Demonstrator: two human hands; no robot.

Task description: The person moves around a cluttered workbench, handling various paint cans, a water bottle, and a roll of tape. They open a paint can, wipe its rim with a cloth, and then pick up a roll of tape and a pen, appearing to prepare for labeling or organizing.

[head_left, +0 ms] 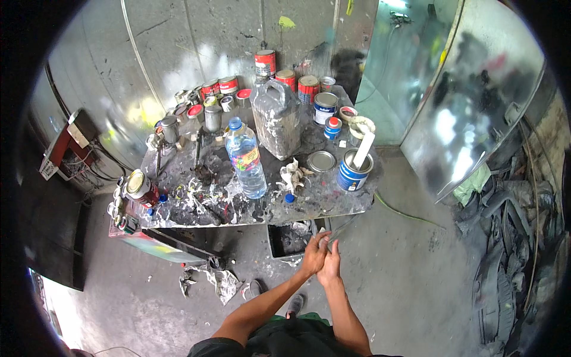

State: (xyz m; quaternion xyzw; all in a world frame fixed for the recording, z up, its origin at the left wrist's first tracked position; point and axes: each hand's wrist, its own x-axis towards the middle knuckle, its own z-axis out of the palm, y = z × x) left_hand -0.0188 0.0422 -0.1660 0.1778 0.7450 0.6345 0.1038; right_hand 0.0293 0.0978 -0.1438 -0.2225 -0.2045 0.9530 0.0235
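In front of the table's near edge, my left hand (pixel 313 257) and my right hand (pixel 329 265) touch each other, palms and fingers overlapping. Fingers on both hands look stretched out, and I see nothing held between them; the inner sides of the palms are hidden. Nearest on the paint-stained table (pixel 267 214) is a small blue bottle cap (pixel 289 198). An uncapped clear plastic bottle (pixel 245 157) stands upright to its left. Right of it sits an open blue paint can (pixel 352 177) with a white stick (pixel 363 150) leaning in it. A crumpled rag (pixel 293 175) lies beside a round lid (pixel 322 161).
A grey, paint-covered jug (pixel 277 119) stands mid-table, with several red-labelled cans (pixel 227 85) behind it. A black tray (pixel 285 243) sits on the floor below the table edge. Crumpled paper (pixel 225 285) lies left of my feet. Dark scrap (pixel 499 238) is piled at right.
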